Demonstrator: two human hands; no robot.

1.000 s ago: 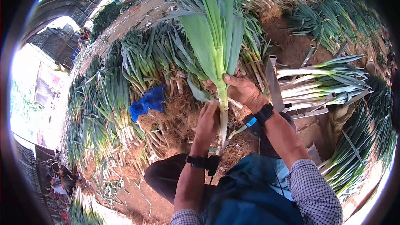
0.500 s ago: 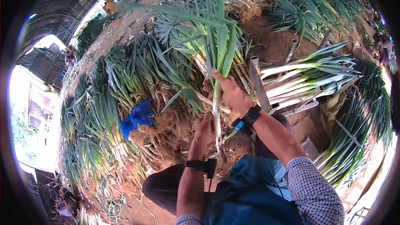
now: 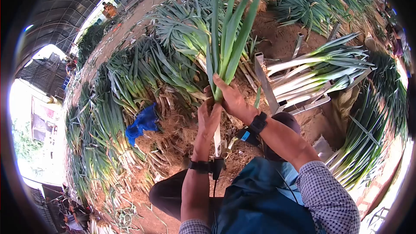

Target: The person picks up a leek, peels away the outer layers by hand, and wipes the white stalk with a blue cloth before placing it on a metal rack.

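A large green onion (image 3: 228, 58) stands nearly upright in front of me, its leaves fanned out at the top and its white shank pointing down toward my lap. My right hand (image 3: 234, 99) is closed around it where the leaves branch, with the thumb along the stalk. Just below and to the left, my left hand (image 3: 209, 118) is closed on the same stalk, touching the right hand. Its fingertips are partly hidden behind the stalk. The lower white shank shows below both hands.
To the right, a metal rack (image 3: 267, 84) holds a bundle of trimmed green onions (image 3: 318, 69). Piles of untrimmed green onions (image 3: 125, 82) with brown roots lie at left and behind. A blue cloth (image 3: 143, 125) rests on them. A distant person (image 3: 110, 10) is at upper left.
My left hand has slid up the stalk from the lower shank to just under my right hand. The leaves, bent over to the left before, now stand upright.
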